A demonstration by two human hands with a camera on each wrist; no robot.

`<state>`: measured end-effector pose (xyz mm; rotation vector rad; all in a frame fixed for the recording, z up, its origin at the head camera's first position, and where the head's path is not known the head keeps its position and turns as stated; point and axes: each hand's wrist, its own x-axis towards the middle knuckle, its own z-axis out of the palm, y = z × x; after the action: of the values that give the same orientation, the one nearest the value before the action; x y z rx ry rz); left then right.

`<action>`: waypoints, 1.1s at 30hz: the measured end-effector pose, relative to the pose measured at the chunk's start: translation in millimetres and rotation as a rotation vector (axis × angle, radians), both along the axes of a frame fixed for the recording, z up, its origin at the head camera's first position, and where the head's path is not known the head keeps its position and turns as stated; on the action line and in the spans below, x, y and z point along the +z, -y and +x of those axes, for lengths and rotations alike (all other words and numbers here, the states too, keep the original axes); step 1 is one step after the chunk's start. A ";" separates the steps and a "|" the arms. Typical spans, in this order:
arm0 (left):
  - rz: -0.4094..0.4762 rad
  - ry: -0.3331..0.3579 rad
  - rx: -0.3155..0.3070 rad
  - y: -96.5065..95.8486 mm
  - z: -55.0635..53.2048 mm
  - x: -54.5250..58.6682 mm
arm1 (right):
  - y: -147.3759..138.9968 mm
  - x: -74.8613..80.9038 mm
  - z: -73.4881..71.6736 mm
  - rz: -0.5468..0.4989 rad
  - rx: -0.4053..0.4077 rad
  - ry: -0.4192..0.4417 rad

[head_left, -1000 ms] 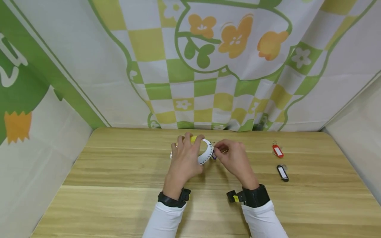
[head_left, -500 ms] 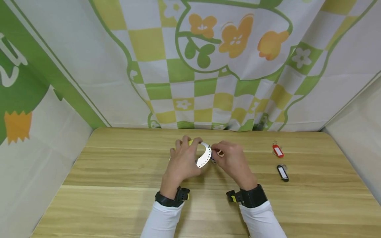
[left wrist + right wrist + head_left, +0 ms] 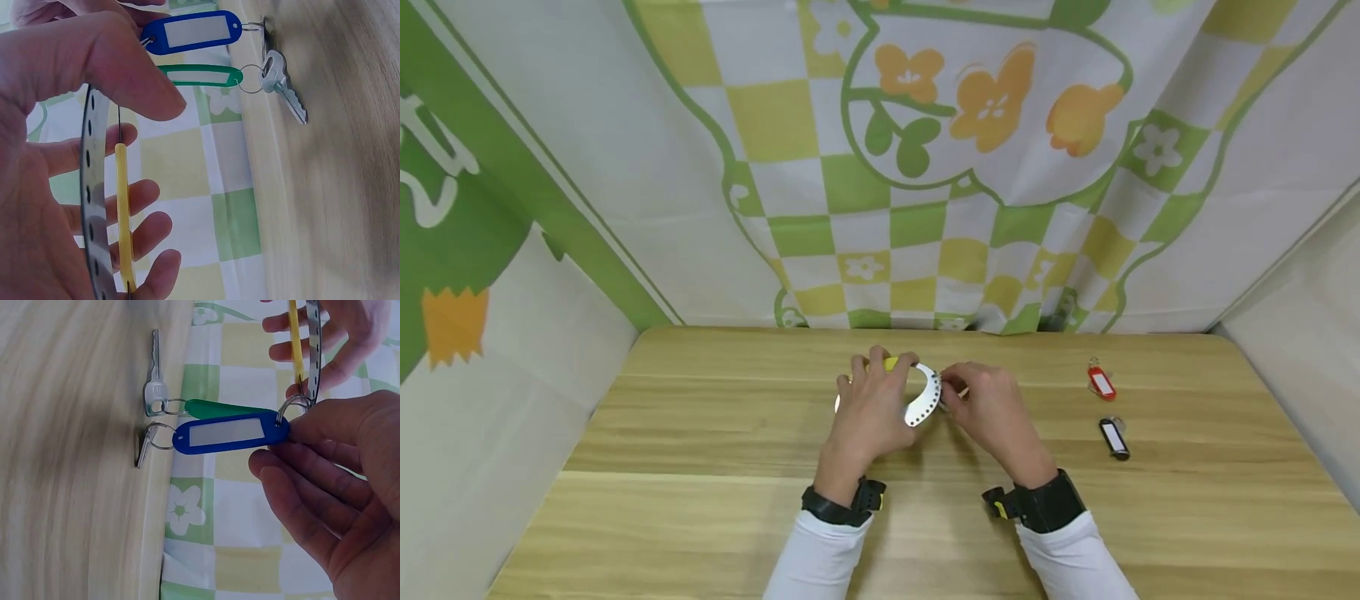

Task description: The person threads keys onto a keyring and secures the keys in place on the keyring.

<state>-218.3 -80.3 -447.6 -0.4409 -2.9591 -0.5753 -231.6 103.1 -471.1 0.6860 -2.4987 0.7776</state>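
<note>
My left hand (image 3: 867,421) grips a white perforated ring plate (image 3: 927,402), its fingers bent over the top. A yellow strip (image 3: 123,212) runs alongside the plate in the left wrist view. At the plate's right edge, my right hand (image 3: 992,412) pinches the end of a blue key tag (image 3: 228,433) near its metal split ring (image 3: 292,407), which sits against the plate. Behind the blue tag hangs a green key tag (image 3: 203,75). Both tags carry silver keys, one plainly visible key (image 3: 284,84) dangling from the green tag. The thumb hides the exact pinch point.
On the right side of the wooden table (image 3: 700,517) lie a red key tag (image 3: 1101,382) and a black key tag (image 3: 1114,439), apart from each other. A patterned curtain (image 3: 925,250) hangs behind the table's far edge.
The perforated plate has shifted and turned slightly in my left hand's grip. My right hand stays at its edge. The head view has tilted a little.
</note>
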 end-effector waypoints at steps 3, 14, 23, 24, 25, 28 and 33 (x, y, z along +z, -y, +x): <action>-0.002 -0.004 -0.003 -1.6 0.3 1.3 | -2.8 0.7 1.3 0.000 -0.003 -0.002; 0.005 -0.076 -0.004 0.5 4.6 -9.7 | -3.2 -2.7 2.7 -0.019 -0.008 -0.029; 0.054 -0.113 -0.035 3.0 6.0 -13.1 | -4.5 -8.1 0.7 0.000 0.059 -0.286; 0.058 -0.111 -0.039 3.2 6.3 -11.9 | -4.6 -8.1 0.2 0.002 0.068 -0.306; 0.062 -0.107 -0.044 3.4 6.8 -10.6 | -4.6 -8.3 -0.3 0.003 0.078 -0.321; 0.079 -0.088 -0.048 4.6 8.1 -6.4 | -4.4 -8.2 -1.1 -0.003 0.100 -0.336; 0.092 -0.073 -0.037 5.8 9.1 -1.5 | -3.2 -6.6 0.3 -0.101 0.074 -0.156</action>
<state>-209.2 -86.1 -449.2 -0.4972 -2.8471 -0.6811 -231.2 106.3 -477.7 0.7768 -2.2896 0.8369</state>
